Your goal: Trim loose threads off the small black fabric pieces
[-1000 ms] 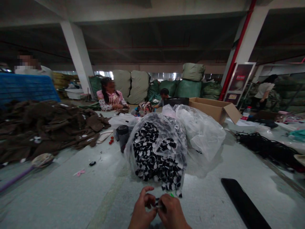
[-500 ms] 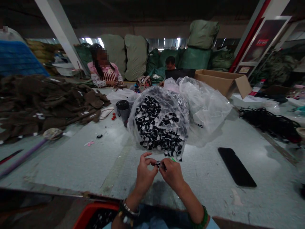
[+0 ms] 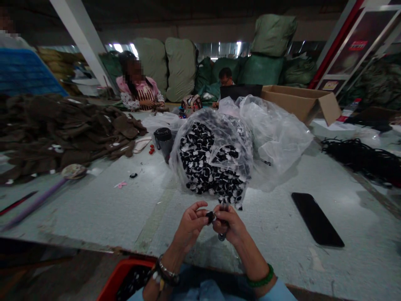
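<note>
A small black-and-white piece [image 3: 209,216] is pinched between the thumb and fingers of my left hand [image 3: 191,223]. Close beside it, my right hand [image 3: 231,222] is closed around a slim dark tool [image 3: 222,235] that looks like thread snips; its grip partly hides it. The right fingertips meet the edge of the piece, and whether they pinch it too I cannot tell. Just beyond both hands lies a clear plastic bag [image 3: 180,167], its mouth facing me, full of similar black-and-white pieces [image 3: 200,167]. Some of these spill onto the table [image 3: 125,217].
A black phone [image 3: 318,219] lies at right, near black cords [image 3: 354,156]. Behind the bag are a dark cup [image 3: 163,144] and a cardboard box [image 3: 291,100]. Brown garments [image 3: 62,129] cover the left side. An orange bin [image 3: 117,278] stands below the edge. Two people sit opposite.
The dark tool now shows upright in my right hand, where only a green bit showed before. The small piece has turned, showing more black. My view has shifted slightly.
</note>
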